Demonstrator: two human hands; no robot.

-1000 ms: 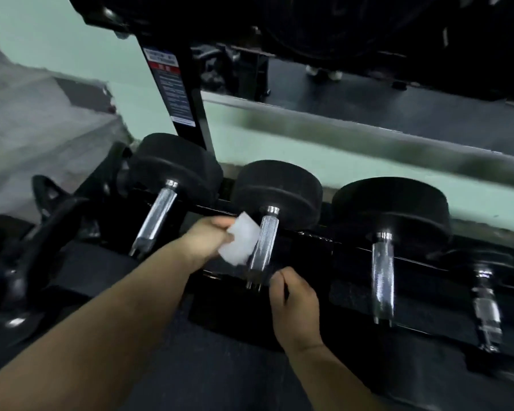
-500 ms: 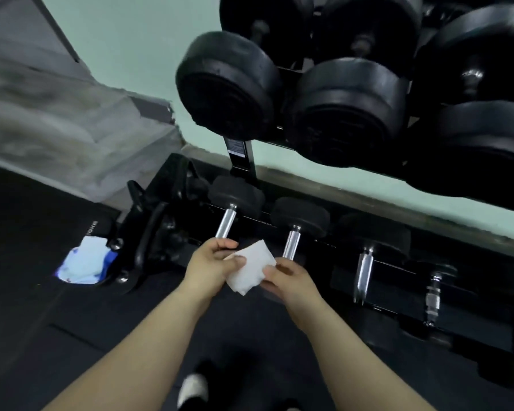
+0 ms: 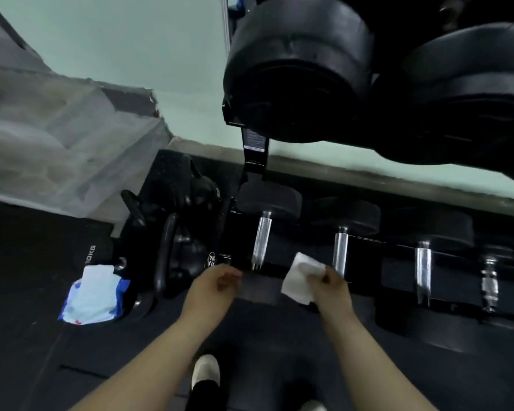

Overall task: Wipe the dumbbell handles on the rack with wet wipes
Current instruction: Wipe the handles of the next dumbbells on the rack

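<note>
Head view: low dumbbell rack (image 3: 254, 161).
Right hand (image 3: 331, 289): fingers (image 3: 316, 277) pinched a white wipe (image 3: 298, 277) just beside a handle (image 3: 340, 250).
Left hand (image 3: 215, 287): fingers loosely curled, held nothing.

Dark rack (image 3: 254, 161) bearing chrome-handled dumbbells (image 3: 261, 235), wipes pack (image 3: 92, 295) on black floor (image 3: 27, 247), perhaps kettlebells (image 3: 172, 253) beside

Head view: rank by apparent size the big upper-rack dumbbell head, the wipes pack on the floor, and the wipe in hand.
1. Upper-rack dumbbell head, though nearness to the camera likely inflates it.
2. Wipes pack.
3. Wipe.
</note>
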